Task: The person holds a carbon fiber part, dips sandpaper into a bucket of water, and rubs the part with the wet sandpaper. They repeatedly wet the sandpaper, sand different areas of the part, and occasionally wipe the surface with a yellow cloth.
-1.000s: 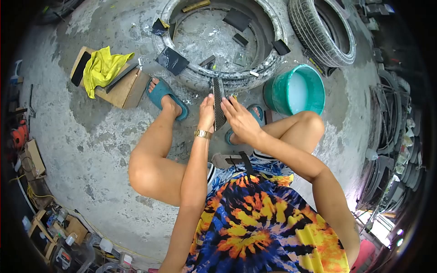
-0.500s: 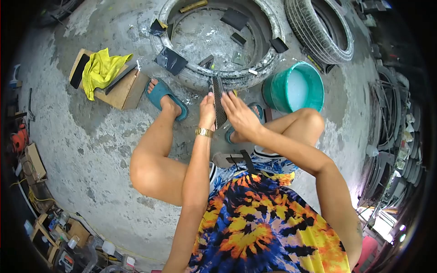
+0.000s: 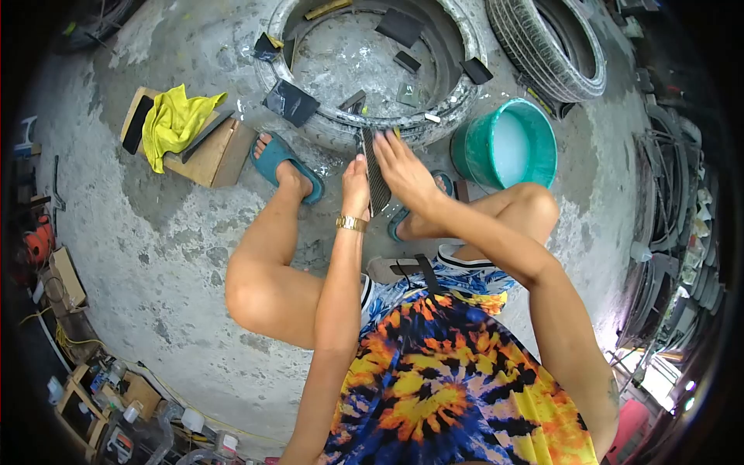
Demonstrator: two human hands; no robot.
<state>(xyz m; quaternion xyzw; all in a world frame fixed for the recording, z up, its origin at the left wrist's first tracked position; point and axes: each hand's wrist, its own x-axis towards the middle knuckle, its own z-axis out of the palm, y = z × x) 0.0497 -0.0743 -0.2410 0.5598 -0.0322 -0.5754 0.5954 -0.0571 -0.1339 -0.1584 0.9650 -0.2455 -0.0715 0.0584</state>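
My left hand, with a gold watch on its wrist, is closed around the left edge of a narrow dark panel with a fine carbon-fibre-like weave. The panel stands lengthwise between my hands, its far end by the near rim of a tyre lying flat. My right hand lies against the panel's right face, fingers stretched forward and pressed together. A small yellow piece shows beside its fingertips; the rest of it is hidden under the hand.
Dark sheets and small pieces lie on and inside the tyre. At right stands a green bucket of cloudy liquid, with another tyre behind. A yellow cloth drapes over a cardboard box at left.
My right hand has slid forward along the panel toward the tyre, the yellow piece moving with it. My left hand keeps its hold on the panel.
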